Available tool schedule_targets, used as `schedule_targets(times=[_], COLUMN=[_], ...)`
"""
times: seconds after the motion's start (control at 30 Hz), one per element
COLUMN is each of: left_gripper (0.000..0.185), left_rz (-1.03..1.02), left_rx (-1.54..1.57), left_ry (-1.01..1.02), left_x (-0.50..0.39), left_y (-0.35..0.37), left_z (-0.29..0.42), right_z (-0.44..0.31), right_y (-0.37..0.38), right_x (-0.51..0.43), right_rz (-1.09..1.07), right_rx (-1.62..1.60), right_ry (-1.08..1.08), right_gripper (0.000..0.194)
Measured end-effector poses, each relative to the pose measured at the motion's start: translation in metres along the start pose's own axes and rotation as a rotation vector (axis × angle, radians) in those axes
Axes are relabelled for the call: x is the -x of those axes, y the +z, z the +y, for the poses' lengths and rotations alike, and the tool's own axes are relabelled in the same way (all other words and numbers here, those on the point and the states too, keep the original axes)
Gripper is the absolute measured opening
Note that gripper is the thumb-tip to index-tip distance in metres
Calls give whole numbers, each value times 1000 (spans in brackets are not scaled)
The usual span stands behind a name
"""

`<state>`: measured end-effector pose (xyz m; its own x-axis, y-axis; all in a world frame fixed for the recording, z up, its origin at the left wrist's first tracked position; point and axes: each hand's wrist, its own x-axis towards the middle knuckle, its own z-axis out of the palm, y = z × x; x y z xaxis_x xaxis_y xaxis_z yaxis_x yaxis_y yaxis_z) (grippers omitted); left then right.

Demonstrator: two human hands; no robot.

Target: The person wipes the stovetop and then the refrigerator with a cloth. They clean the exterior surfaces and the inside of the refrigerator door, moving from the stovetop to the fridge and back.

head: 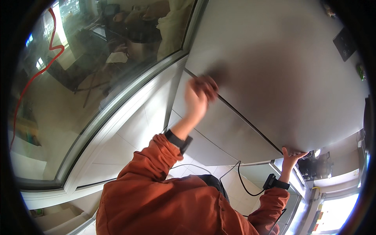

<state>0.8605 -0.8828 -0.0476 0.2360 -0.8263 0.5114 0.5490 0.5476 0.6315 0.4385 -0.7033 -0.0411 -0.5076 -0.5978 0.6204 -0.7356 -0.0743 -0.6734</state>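
Note:
A large grey refrigerator fills the upper right of the head view, with its upper door panel [264, 73] above a dark seam. My left hand [202, 91] is blurred, its fingers curled at that seam near the left end; whether they touch the panel cannot be told. At the panel's right edge, my right hand [290, 160] rests with thumb and another finger spread apart. Its middle fingers are partly hidden against the edge. Below the seam lies a lower grey panel [223, 126].
A white-framed glass door [123, 117] stands close on the left, reflecting a room and a red cord [36, 75]. Black cable [243, 185] hangs near my right forearm. On the right are a counter edge [289, 179], glassy kitchenware [321, 166] and a bright window [337, 211].

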Motion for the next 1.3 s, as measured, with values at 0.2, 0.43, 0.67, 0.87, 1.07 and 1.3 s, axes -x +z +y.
schedule_targets(times=[0.2,0.43,0.67,0.87,1.07,1.3], left_gripper=[25,26,14,26,23,29], left_rz=[236,43,27,-13,-130,-12], left_rx=[-718,-284,-1074,-905,-1289,-1161], left_ry=[299,-112,250,96,303,335], left_x=[-21,-14,-20,-22,-34,-41], left_y=[1,-22,-25,-39,-39,-41], left_z=[-28,1,-3,-4,-5,-3], right_z=[0,-1,-2,-3,-4,-4], right_y=[1,-1,3,2,2,2], right_x=[1,0,-1,-1,0,2], right_rz=[-20,-21,-22,-37,-29,-27], right_rx=[27,-33,-70,-111,-43,-56], right_ry=[-18,-48,-76,-17,-56,2], right_gripper=[125,127,129,129,127,128])
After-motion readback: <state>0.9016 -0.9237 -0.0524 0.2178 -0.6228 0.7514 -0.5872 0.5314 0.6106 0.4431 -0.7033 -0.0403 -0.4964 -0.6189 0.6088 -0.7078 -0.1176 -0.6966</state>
